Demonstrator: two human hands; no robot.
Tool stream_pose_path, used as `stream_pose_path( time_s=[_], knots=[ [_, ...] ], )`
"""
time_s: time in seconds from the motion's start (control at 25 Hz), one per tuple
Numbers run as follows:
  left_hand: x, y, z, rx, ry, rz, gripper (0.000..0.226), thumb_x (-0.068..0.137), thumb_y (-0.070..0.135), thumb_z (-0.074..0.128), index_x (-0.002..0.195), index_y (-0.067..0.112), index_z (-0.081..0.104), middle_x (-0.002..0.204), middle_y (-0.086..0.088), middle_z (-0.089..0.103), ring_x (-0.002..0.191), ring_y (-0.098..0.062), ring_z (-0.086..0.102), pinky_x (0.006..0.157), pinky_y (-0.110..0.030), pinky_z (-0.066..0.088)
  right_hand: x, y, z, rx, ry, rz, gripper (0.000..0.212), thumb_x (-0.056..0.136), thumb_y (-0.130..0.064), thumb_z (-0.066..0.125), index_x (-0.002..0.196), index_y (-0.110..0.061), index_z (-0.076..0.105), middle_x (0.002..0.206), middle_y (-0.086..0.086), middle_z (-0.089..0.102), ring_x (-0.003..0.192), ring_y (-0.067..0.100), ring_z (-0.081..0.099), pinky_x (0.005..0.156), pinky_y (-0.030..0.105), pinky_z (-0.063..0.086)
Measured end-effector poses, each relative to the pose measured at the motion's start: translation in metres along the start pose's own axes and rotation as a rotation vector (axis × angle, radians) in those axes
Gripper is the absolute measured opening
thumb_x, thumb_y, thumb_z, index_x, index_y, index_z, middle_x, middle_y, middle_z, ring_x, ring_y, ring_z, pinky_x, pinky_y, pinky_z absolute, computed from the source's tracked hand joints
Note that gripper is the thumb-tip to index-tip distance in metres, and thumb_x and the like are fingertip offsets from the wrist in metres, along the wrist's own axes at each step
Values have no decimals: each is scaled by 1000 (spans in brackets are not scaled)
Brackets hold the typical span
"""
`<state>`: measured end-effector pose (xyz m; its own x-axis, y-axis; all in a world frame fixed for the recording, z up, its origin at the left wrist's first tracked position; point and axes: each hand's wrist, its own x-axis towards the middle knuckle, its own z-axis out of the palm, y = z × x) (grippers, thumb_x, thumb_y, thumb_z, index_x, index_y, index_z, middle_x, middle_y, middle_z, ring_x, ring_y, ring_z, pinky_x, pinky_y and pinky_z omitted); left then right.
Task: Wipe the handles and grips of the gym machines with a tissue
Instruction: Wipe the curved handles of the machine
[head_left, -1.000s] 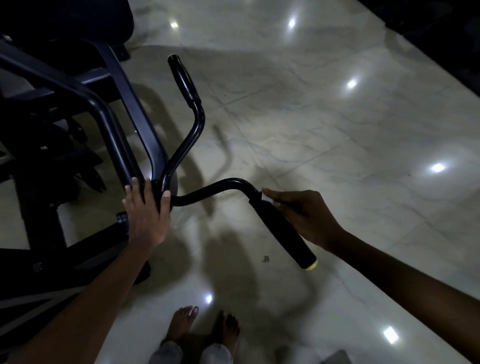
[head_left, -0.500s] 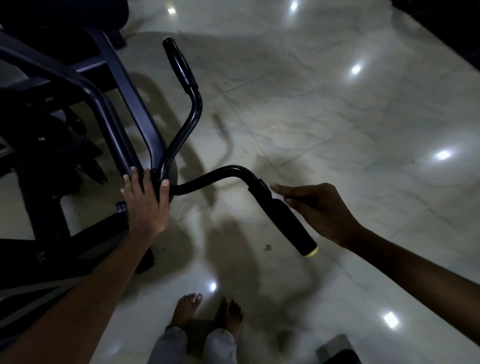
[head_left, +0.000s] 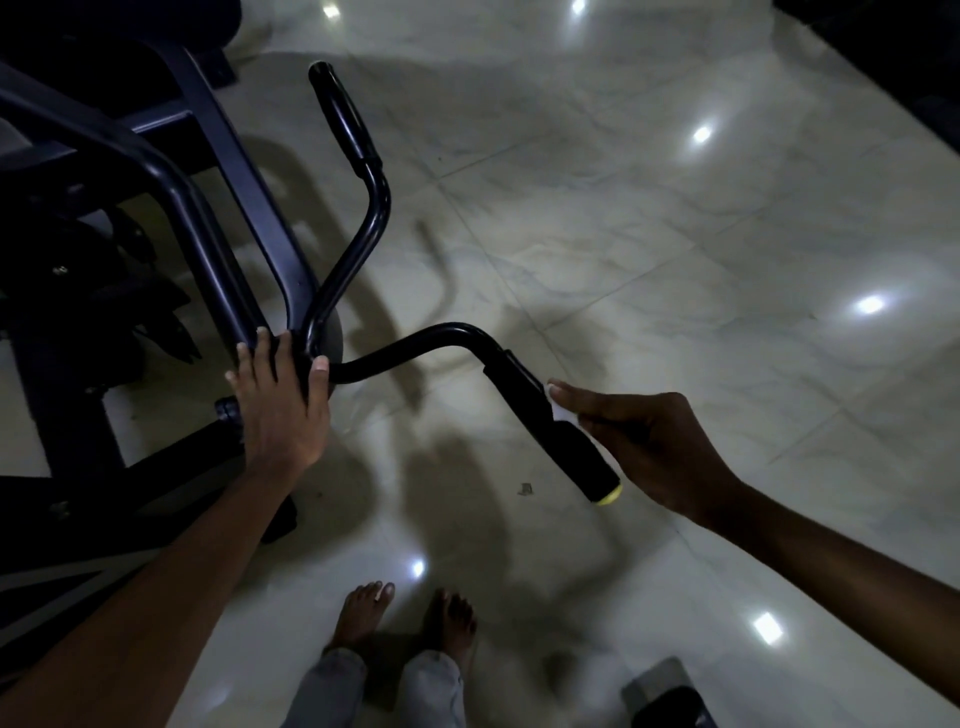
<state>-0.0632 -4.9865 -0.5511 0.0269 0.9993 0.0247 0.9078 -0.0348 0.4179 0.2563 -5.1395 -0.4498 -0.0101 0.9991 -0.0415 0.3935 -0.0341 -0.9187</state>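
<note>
Right hand (head_left: 644, 447), arm outstretched, pinches a white tissue (head_left: 562, 413) against the near black foam grip (head_left: 550, 426). Left hand (head_left: 283, 410) lies flat-fingered on the machine frame (head_left: 218, 218); open marble floor (head_left: 675, 260) far right.

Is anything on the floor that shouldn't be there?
Yes, one small dark scrap lies on the shiny tiled floor, below the near grip the right hand is wiping. Too small to tell what it is.

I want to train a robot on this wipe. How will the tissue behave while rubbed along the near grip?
The tissue is probably floppy and very light: only a small white wad shows, pinched in the right hand against the near grip. It may bunch or tear, since the dark grip looks rubbery, so likely grabby.
</note>
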Motion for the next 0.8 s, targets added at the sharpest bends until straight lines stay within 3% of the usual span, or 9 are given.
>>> stream_pose_path(
  time_s=[0.08,0.12,0.2,0.28,0.44,0.48,0.64,0.8],
  knots=[
    [0,-1,0,-6,-6,-3,78,93,59,14,147,5,32,157,-18,18,147,-36,8,117,-56,4,7,0,4,-10,6,51,30,87,-53,57,116,-49,60,104,21,69,98,44,62,80,61,51],
    [1,-1,-1,-9,-9,-4,77,93,58,15,147,5,31,158,-18,18,147,-36,7,117,-56,4,8,-1,5,-10,8,51,29,88,-44,59,117,-45,62,109,18,68,103,40,62,82,59,51],
    [1,-1,0,-8,-11,1,75,94,56,17,147,5,31,158,-18,18,147,-36,7,117,-56,4,2,-2,1,22,-3,-10,31,91,-18,60,121,-26,64,124,4,63,114,27,60,94,48,51],
    [1,-1,1,-3,-15,3,74,95,55,17,147,5,31,158,-17,17,147,-36,6,117,-56,3,-11,2,-8,2,-58,-74,32,90,-6,58,122,-12,63,128,2,60,119,21,57,98,39,49],
    [2,-3,2,6,2,6,71,96,52,20,145,4,34,156,-20,21,145,-38,11,116,-58,5,-15,4,-8,85,-14,82,33,88,-36,60,120,-32,64,116,4,68,109,38,60,87,49,54],
    [2,-3,2,5,4,11,70,96,51,21,144,3,35,156,-20,21,145,-39,12,116,-58,6,-16,3,-7,84,-2,85,33,87,-36,61,119,-32,64,115,1,68,108,36,61,87,48,54],
    [3,-3,3,1,10,9,69,97,50,23,144,2,36,156,-21,22,145,-40,11,115,-59,6,-28,-1,-14,162,-49,50,32,87,-1,62,116,-14,68,123,0,63,119,21,58,103,33,44],
    [1,-3,4,14,28,20,69,97,50,22,143,1,37,155,-22,23,145,-40,12,115,-60,9,-24,-3,-10,138,-22,48,34,86,-3,62,116,-17,67,122,-2,63,117,17,59,101,28,45]
  ],
)
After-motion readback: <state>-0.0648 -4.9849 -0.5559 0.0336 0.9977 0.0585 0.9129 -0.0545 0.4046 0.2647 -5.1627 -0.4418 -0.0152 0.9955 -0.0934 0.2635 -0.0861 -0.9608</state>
